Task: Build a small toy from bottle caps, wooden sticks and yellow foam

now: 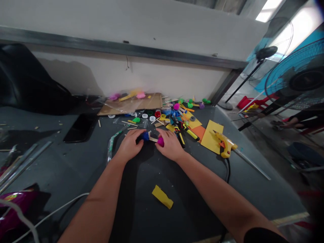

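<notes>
Over the middle of the dark table my left hand (131, 144) is closed on a small dark blue piece (146, 136), perhaps a bottle cap. My right hand (171, 143) pinches a round magenta piece (160, 141). A short pale wooden stick (153, 139) spans the gap between these two pieces; its ends are partly hidden. Just beyond my right hand lie yellow-and-black pliers (180, 136). A scrap of yellow paper (162, 196) rests nearer to me, between my forearms.
Bottle caps (152, 118), sticks and coloured bits crowd the back, beside flat cardboard (141, 103). A yellow glue gun (226, 145) lies right, on yellow sheets (212, 135). Left are a black phone (80, 128) and a white cable (54, 212). A fan (301, 79) stands beyond the table.
</notes>
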Demonstrator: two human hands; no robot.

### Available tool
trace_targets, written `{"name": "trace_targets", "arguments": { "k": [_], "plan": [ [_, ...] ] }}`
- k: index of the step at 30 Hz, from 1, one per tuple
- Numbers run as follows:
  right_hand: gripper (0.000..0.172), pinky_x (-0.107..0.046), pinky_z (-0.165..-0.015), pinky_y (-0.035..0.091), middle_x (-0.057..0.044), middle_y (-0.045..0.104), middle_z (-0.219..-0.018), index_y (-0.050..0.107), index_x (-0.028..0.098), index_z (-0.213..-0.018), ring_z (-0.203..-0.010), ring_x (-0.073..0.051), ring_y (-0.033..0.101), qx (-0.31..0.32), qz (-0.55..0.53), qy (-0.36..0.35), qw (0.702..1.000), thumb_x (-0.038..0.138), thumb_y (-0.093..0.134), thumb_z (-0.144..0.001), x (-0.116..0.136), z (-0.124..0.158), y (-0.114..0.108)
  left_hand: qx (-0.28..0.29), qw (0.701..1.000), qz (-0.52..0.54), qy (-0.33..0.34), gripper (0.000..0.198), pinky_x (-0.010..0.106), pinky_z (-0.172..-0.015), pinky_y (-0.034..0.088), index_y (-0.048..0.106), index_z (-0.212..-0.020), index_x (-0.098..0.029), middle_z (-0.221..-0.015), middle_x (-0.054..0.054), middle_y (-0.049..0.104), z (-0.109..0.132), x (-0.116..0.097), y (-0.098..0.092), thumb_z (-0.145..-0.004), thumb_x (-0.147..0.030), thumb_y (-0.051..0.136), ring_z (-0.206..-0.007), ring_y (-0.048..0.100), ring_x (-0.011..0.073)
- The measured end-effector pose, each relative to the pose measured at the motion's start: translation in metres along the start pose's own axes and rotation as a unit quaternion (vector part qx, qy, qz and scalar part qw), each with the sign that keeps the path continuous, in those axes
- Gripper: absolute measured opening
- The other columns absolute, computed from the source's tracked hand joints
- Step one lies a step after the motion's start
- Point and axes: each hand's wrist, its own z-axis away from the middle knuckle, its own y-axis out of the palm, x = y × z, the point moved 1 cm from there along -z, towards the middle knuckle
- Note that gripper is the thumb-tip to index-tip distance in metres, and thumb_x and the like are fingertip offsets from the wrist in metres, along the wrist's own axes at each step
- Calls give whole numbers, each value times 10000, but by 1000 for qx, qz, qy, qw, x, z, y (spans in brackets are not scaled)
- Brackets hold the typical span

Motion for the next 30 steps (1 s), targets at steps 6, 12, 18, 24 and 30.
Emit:
{"name": "trace_targets", "arguments": {
  "k": [6,12,18,24,30],
  "plan": [
    [684,-392,-832,471,-90,559,-1022,389,193,-1289,-917,-233,559,8,-89,26,996,420,690,-718,22,4,6,-18,1000,-12,-12,384,392,-962,427,590,-1150,-184,-1115,77,629,0,5,3,-775,-157,514,-1075,537,226],
    [705,-339,-734,491,-91,542,-1023,395,189,-1252,-853,-201,574,-3,-145,45,988,502,689,-692,25,8,10,-20,1000,-6,-16,362,386,-947,439,595,-1133,-182,-1113,73,648,0,5,2,-785,-149,503,-1054,562,218],
    [266,-239,-601,418,10,582,-730,488,184,-1034,-619,-129,561,-4,-116,83,990,348,531,-829,16,7,0,-96,994,-13,-42,356,350,-939,435,572,-1141,-196,-1054,54,654,0,1,-3,-809,-131,462,-1022,572,198],
    [86,-217,-529,321,29,572,-626,528,210,-791,-544,-116,520,58,-73,57,994,272,485,-832,15,8,0,-136,979,-6,-153,197,298,-719,483,580,-994,-210,-847,25,669,3,2,-5,-852,-254,452,-768,637,182],
    [83,-212,-536,323,36,561,-621,539,215,-787,-534,-112,504,86,-89,23,992,253,479,-831,16,11,4,-65,989,43,-123,282,294,-726,482,532,-1123,-231,-847,12,696,4,0,-3,-864,-242,423,-771,656,177]
  ]
}}
